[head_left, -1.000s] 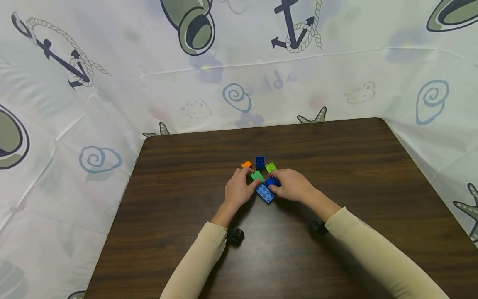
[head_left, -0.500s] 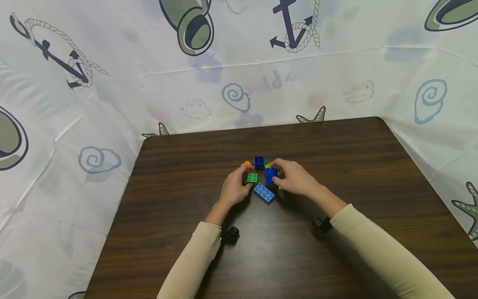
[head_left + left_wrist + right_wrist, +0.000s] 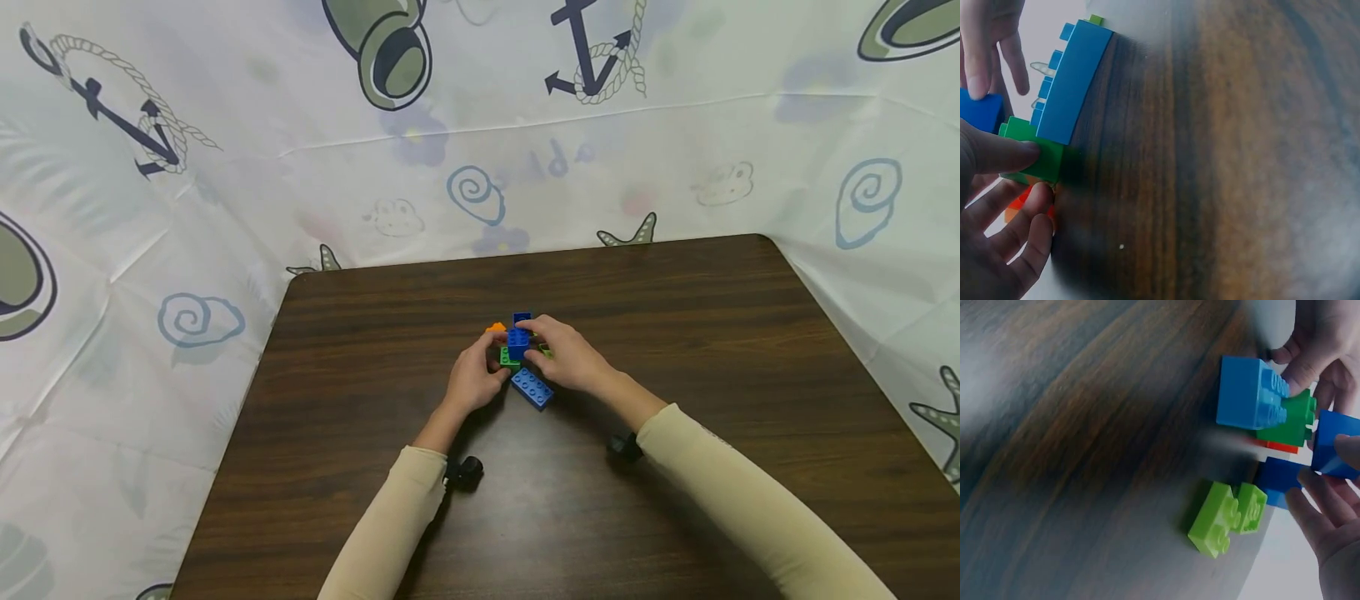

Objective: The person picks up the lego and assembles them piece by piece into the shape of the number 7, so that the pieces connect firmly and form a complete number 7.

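Note:
My left hand (image 3: 472, 375) holds a green building brick (image 3: 508, 358) on the table, with its thumb on the brick's near side in the left wrist view. My right hand (image 3: 572, 357) pinches a blue brick (image 3: 517, 343) above the green one, at its right edge. In the right wrist view the pinched blue brick (image 3: 1332, 445) is right by the green brick's studs (image 3: 1311, 416); whether they touch I cannot tell. Close in front of the green brick lies a long light-blue brick (image 3: 532, 389), studs up.
Behind the hands sit a dark blue brick (image 3: 522, 317) and an orange brick (image 3: 496, 327). Two lime green bricks (image 3: 1213, 519) rest near the right hand, mostly covered in the head view. The brown table (image 3: 360, 333) ends at a patterned cloth (image 3: 247, 208).
The right hand has picked up the blue brick and carried it left over the green brick. In the left hand, the green brick has turned straighter.

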Demonstrator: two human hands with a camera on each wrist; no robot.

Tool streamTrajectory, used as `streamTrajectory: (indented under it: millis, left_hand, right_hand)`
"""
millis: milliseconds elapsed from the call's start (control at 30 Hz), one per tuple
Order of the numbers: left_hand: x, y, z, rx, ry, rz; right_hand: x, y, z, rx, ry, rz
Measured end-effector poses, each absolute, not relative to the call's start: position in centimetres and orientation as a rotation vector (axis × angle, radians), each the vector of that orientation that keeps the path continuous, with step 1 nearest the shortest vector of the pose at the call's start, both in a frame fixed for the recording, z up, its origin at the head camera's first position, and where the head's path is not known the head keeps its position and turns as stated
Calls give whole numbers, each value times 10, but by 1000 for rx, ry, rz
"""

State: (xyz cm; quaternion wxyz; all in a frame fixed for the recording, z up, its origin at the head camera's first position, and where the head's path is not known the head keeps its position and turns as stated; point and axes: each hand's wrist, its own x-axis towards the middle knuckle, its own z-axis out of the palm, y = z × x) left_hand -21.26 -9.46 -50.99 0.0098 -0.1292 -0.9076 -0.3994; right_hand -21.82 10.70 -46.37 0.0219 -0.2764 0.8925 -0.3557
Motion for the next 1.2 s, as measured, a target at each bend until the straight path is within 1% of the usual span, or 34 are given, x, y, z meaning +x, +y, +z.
streamTrajectory:
  millis: [267,533,833,1033,1200]
  left_hand:
    - [-214,-91,-512,-386,-2835,-1237]
    - [-213,-93,-517,-363,-2833,-1235]
    - [-214,-94,-517,-381,-2836,-1219]
    - [-214,-93,-517,-370,-2844,-1210]
    - [-215,-94,-517,-418,-2833,-1213]
  right_hand:
    - [-220,103,-466,-911,2746,-1114]
    - [-220,99,-465,-967,2785,-1023]
    - [-218,95,-459,-897,2836,-883]
    - [-216,92,-458,-927,2875,-787]
    - [-216,92,-461,-924,2898,-776]
